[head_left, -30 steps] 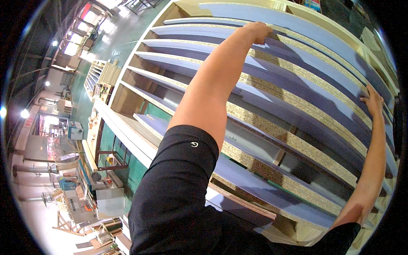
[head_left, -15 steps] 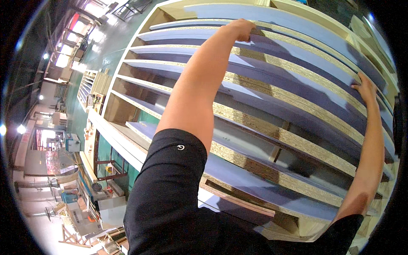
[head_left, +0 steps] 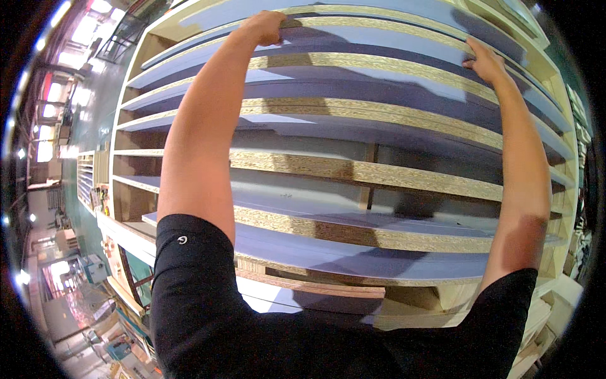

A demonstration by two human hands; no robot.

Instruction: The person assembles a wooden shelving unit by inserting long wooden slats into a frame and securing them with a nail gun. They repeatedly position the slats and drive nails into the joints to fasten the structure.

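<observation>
Both my arms stretch out over a large pale wooden frame point(head_left: 120, 136) holding several long particleboard panels with blue-grey faces and speckled raw edges. My left hand point(head_left: 266, 28) is closed over the edge of a panel point(head_left: 379, 26) near the far side, its fingers curled down and partly hidden. On the same panel, further right, my right hand point(head_left: 487, 62) pinches the edge between thumb and fingers. The panels stand in rows, and shadows of my arms fall across them.
A loose wooden strip point(head_left: 315, 285) lies close in front of my body, beside a white board point(head_left: 265, 295). Another slatted rack point(head_left: 85, 180) stands on the green floor at left. Machines and benches line the lower left; stacked timber lies along the right.
The view has turned and shifted, so the frame now appears more level and further left. Both hands keep their hold on the panel edge; the panel shows no clear movement within the frame.
</observation>
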